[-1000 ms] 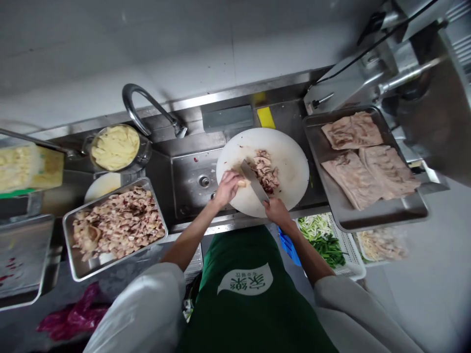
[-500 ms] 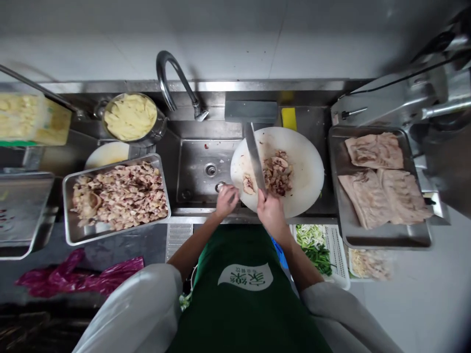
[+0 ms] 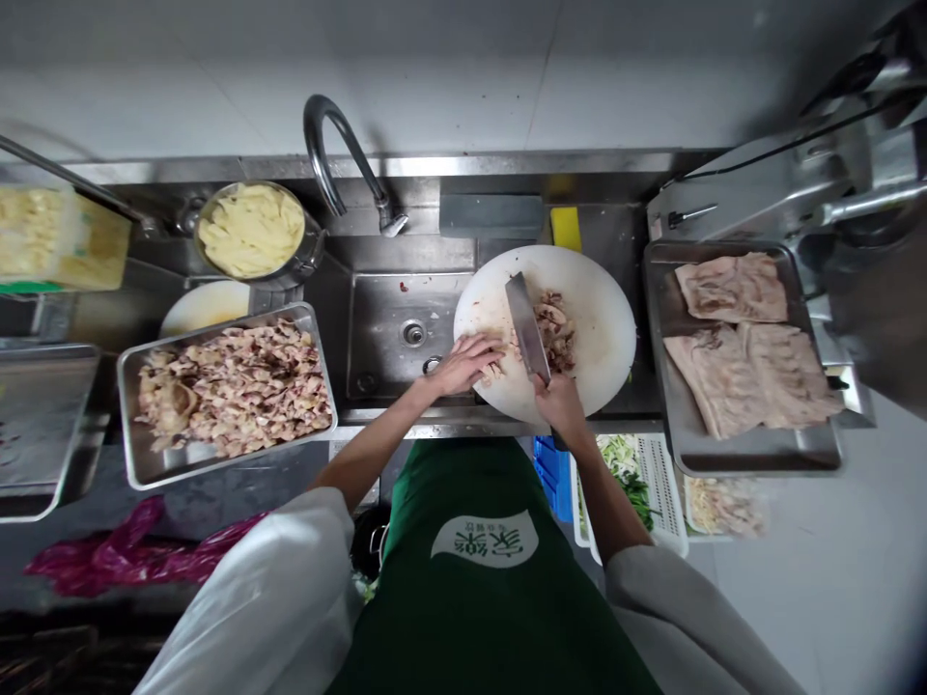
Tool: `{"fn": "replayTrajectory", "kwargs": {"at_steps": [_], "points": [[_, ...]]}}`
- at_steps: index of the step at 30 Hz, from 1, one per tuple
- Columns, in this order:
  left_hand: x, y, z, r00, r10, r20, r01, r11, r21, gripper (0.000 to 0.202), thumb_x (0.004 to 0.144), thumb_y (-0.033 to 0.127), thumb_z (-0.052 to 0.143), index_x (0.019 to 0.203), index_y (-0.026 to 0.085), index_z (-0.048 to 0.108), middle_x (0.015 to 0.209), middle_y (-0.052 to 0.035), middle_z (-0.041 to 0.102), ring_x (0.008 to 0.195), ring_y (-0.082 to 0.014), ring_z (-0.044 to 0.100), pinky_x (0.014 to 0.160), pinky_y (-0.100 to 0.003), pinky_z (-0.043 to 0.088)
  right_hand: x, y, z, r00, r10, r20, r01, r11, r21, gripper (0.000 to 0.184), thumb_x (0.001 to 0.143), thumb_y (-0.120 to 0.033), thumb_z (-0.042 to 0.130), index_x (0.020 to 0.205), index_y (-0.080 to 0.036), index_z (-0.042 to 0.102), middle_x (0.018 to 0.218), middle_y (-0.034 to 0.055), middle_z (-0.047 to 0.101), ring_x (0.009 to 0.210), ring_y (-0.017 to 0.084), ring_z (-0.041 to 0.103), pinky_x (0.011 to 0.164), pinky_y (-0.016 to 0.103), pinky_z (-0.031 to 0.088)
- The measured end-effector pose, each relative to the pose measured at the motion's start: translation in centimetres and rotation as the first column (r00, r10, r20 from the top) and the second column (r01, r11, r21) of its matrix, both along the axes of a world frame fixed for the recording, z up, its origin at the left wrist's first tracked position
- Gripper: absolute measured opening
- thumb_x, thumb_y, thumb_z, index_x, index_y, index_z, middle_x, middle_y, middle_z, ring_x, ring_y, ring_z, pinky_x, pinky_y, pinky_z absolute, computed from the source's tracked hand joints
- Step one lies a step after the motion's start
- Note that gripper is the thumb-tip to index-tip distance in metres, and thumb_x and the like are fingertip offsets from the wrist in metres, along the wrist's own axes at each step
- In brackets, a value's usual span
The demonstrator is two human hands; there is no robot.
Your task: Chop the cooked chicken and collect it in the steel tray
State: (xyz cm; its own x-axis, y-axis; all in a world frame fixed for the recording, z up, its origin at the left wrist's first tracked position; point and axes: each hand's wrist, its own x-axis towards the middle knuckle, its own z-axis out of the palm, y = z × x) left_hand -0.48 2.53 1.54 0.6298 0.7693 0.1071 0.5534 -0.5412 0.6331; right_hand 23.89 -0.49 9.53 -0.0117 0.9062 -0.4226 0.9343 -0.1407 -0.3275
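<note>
A round white cutting board (image 3: 612, 319) lies over the right side of the sink. My right hand (image 3: 560, 403) grips the handle of a cleaver (image 3: 527, 328), its broad blade slanting up and left across the board. Chopped meat (image 3: 557, 333) is heaped just right of the blade. On the board's left edge, my left hand (image 3: 467, 363) has its fingers stretched out, touching a small piece of meat (image 3: 492, 373). Part of that piece is hidden under the fingers.
Left of the sink basin (image 3: 387, 309) stands a metal tray (image 3: 130, 425) of chopped meat, with a pot (image 3: 308, 246) of pale slices behind. A tray (image 3: 768, 461) with meat slabs sits right. The faucet (image 3: 348, 145), a grey block (image 3: 492, 215) and yellow sponge (image 3: 566, 229) are behind.
My left hand has moved right and up onto the board, reaching the small meat piece. The cleaver has shifted right and lower, nearer the chopped heap, with its blade turned more side-on to view.
</note>
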Motion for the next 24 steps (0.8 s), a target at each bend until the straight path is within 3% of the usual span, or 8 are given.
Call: {"fn": "replayTrajectory", "kwargs": {"at_steps": [2, 4, 7, 9, 12, 17, 22, 24], "points": [[1.0, 1.0, -0.1, 0.997, -0.023, -0.067, 0.022, 1.000, -0.014, 0.038, 0.090, 0.028, 0.069, 0.128, 0.027, 0.065, 0.131, -0.0091, 0.061, 0.133, -0.0316, 0.046, 0.114, -0.055, 0.034, 0.7, -0.2, 0.0, 0.999, -0.031, 0.024, 0.031, 0.999, 0.012, 0.042, 0.100, -0.034, 0.046, 0.096, -0.006, 0.078, 0.093, 0.0211, 0.076, 0.091, 0.028, 0.071, 0.075, 0.029, 0.047], [2.7, 0.5, -0.6, 0.985, 0.144, -0.091, -0.145, 0.989, -0.007, 0.033, 0.090, 0.036, 0.070, 0.120, 0.023, 0.067, 0.117, -0.0103, 0.064, 0.120, -0.0303, 0.054, 0.106, -0.050, 0.042, 0.8, -0.4, 0.1, 0.999, -0.034, 0.032, 0.033, 0.999, 0.030, 0.042, 0.100, -0.033, 0.045, 0.094, -0.006, 0.077, 0.092, 0.0210, 0.076, 0.089, 0.028, 0.071, 0.075, 0.029, 0.047], [5.1, -2.2, -1.4, 0.879, 0.477, 0.016, -0.478, 0.879, 0.011, 0.037, 0.091, 0.042, 0.069, 0.119, 0.019, 0.066, 0.108, -0.0108, 0.062, 0.108, -0.0267, 0.057, 0.096, -0.043, 0.048, 0.2, -0.7, 0.8, 1.000, -0.027, 0.015, 0.026, 0.997, 0.069, 0.041, 0.100, -0.032, 0.044, 0.096, -0.007, 0.077, 0.092, 0.0202, 0.076, 0.088, 0.027, 0.071, 0.077, 0.029, 0.047], [5.7, -4.0, -1.8, 0.795, 0.586, 0.158, -0.593, 0.805, -0.002, 0.035, 0.093, 0.042, 0.067, 0.119, 0.018, 0.065, 0.110, -0.0107, 0.061, 0.108, -0.0240, 0.058, 0.095, -0.039, 0.050, -0.6, -0.9, 1.3, 0.999, -0.035, -0.012, 0.036, 0.992, 0.118, 0.044, 0.102, -0.034, 0.042, 0.101, -0.007, 0.076, 0.095, 0.0207, 0.075, 0.090, 0.028, 0.071, 0.079, 0.029, 0.048], [5.3, -5.1, -2.3, 0.758, 0.582, 0.292, -0.607, 0.794, -0.007, 0.023, 0.096, 0.037, 0.062, 0.107, 0.018, 0.067, 0.108, -0.0101, 0.063, 0.107, -0.0218, 0.060, 0.096, -0.038, 0.050, -2.2, -0.8, 1.2, 0.999, -0.018, -0.040, 0.022, 0.994, 0.109, 0.048, 0.105, -0.035, 0.036, 0.108, -0.007, 0.074, 0.102, 0.0215, 0.075, 0.097, 0.027, 0.070, 0.083, 0.029, 0.047], [4.0, -4.7, -2.7, 0.817, 0.488, 0.307, -0.507, 0.862, -0.022, 0.021, 0.098, 0.034, 0.057, 0.096, 0.019, 0.070, 0.103, -0.0096, 0.067, 0.101, -0.0211, 0.062, 0.094, -0.040, 0.052, -3.4, 0.4, -0.1, 0.995, 0.098, 0.023, -0.093, 0.984, -0.154, 0.037, 0.101, -0.024, 0.045, 0.104, -0.005, 0.076, 0.103, 0.0227, 0.075, 0.101, 0.027, 0.070, 0.082, 0.026, 0.046], [3.3, -5.2, -2.4, 0.753, 0.579, 0.313, -0.602, 0.798, -0.028, 0.024, 0.099, 0.036, 0.055, 0.095, 0.018, 0.070, 0.102, -0.0103, 0.067, 0.099, -0.0214, 0.062, 0.094, -0.042, 0.051, -3.4, 0.3, 1.4, 0.998, 0.065, 0.002, -0.065, 0.996, 0.058, 0.046, 0.105, -0.033, 0.038, 0.110, -0.005, 0.075, 0.105, 0.0232, 0.074, 0.100, 0.028, 0.070, 0.084, 0.028, 0.046], [3.4, -5.3, -2.5, 0.763, 0.568, 0.309, -0.590, 0.807, -0.027, 0.023, 0.099, 0.035, 0.054, 0.095, 0.018, 0.069, 0.103, -0.0105, 0.067, 0.100, -0.0218, 0.061, 0.095, -0.043, 0.051, -4.3, -0.1, 1.5, 0.997, 0.066, -0.030, -0.064, 0.996, 0.068, 0.049, 0.106, -0.032, 0.034, 0.112, -0.006, 0.075, 0.105, 0.0219, 0.075, 0.098, 0.026, 0.071, 0.083, 0.027, 0.046]]}}
